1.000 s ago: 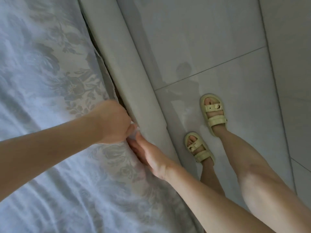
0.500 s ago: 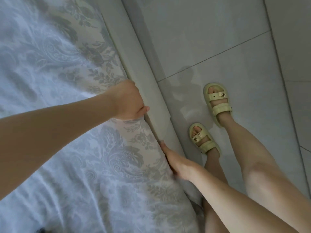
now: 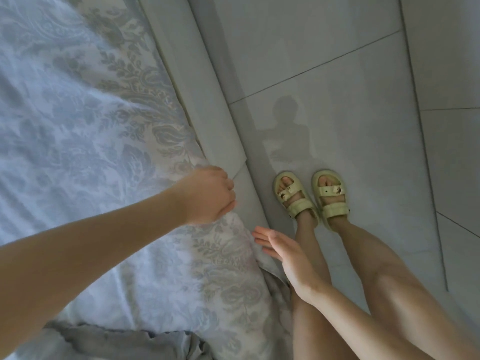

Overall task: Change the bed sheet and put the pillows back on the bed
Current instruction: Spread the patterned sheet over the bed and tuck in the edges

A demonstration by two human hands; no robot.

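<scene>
Where the sheet (image 3: 104,126) was spread along the bed frame (image 3: 207,113), its edge was pinched in the curled left hand (image 3: 207,194), while the right hand (image 3: 280,252) was held flat and empty nearby. Tugged one-handed, the border could be dragged askew.

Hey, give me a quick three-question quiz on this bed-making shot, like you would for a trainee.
1. True or false: the right hand is gripping the bed sheet.
2. What is on the feet? A) black boots B) pale yellow sandals C) nothing
3. Which hand grips the bed sheet's edge beside the bed frame?
Key: 1 false, its fingers are straight and open. 2 B. 3 the left hand.
</scene>
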